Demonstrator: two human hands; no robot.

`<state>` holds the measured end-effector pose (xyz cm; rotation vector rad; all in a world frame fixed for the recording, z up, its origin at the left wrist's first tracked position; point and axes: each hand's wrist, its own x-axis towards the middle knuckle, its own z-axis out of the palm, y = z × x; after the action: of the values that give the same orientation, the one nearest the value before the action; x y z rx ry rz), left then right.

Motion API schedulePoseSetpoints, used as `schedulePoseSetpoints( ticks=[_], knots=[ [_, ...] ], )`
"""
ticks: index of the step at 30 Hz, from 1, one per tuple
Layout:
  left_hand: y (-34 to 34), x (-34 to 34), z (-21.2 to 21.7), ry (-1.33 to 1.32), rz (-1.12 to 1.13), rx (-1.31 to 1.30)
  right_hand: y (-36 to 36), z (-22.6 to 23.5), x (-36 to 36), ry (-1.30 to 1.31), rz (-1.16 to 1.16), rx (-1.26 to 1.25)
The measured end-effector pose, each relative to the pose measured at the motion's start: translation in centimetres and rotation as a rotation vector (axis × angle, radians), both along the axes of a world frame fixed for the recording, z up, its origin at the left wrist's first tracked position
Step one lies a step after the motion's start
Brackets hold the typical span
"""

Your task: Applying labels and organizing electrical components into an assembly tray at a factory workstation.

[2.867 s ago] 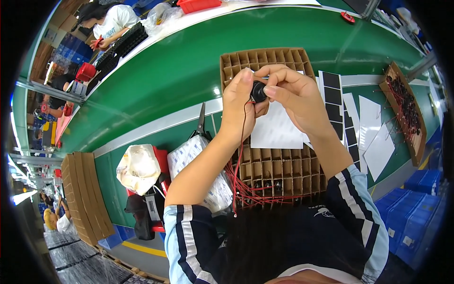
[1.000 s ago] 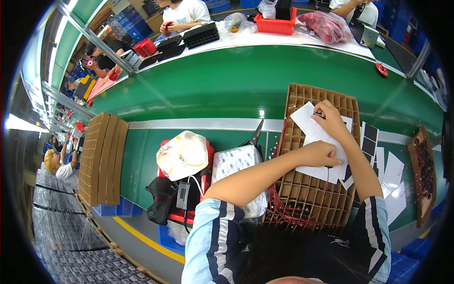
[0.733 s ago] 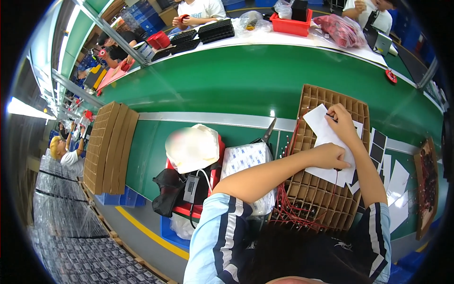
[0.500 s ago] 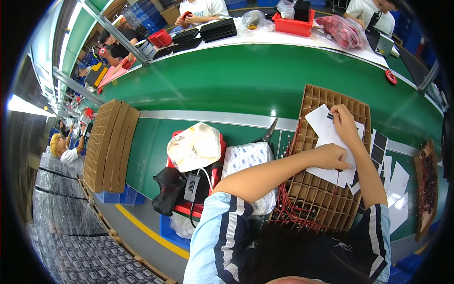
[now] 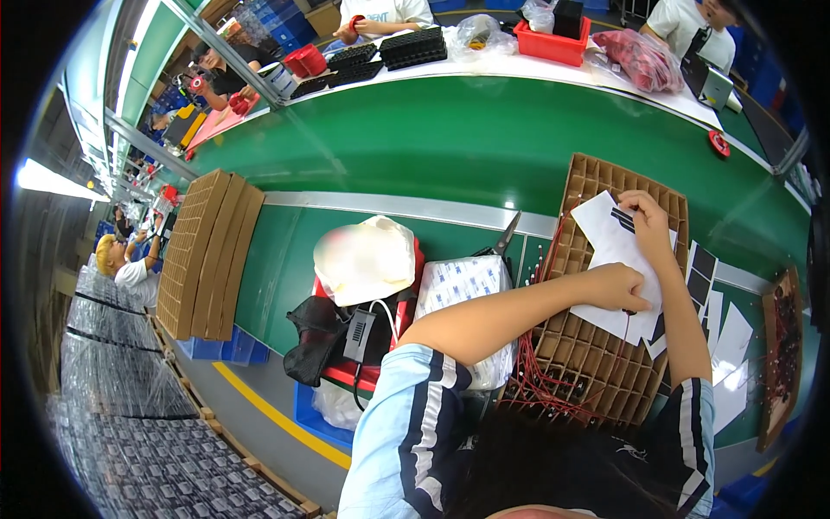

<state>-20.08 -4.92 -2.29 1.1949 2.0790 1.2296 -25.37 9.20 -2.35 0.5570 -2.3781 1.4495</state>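
Factory line, green conveyor belt (image 5: pixel 484 147) running across the bench. At its near edge lies a brown cardboard grid tray (image 5: pixel 596 355), red wires trailing from its near cells. White backing sheets (image 5: pixel 618 259) lie on the tray. Left hand (image 5: pixel 618 288) curled, pressing the sheets' near part; right hand (image 5: pixel 644 216) pinching their far edge. Scissors (image 5: pixel 504 238) rest just left of the tray.
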Motion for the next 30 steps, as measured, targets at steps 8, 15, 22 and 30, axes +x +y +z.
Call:
schedulePoseSetpoints(
  ticks=[8,15,22,30],
  knots=[
    [0.0,0.0,0.2,-0.022,-0.001,-0.011,0.0,1.2,0.8,0.022,0.034,0.331],
    [0.0,0.1,0.2,-0.015,-0.005,-0.008,0.2,0.7,0.5,-0.045,0.057,0.146],
    [-0.1,0.2,0.8,-0.043,-0.011,-0.034,0.4,0.7,0.4,-0.077,-0.039,0.08],
    [-0.2,0.1,1.0,-0.036,-0.011,-0.048,1.2,-0.3,-0.3,0.1,-0.115,-0.006]
  ],
)
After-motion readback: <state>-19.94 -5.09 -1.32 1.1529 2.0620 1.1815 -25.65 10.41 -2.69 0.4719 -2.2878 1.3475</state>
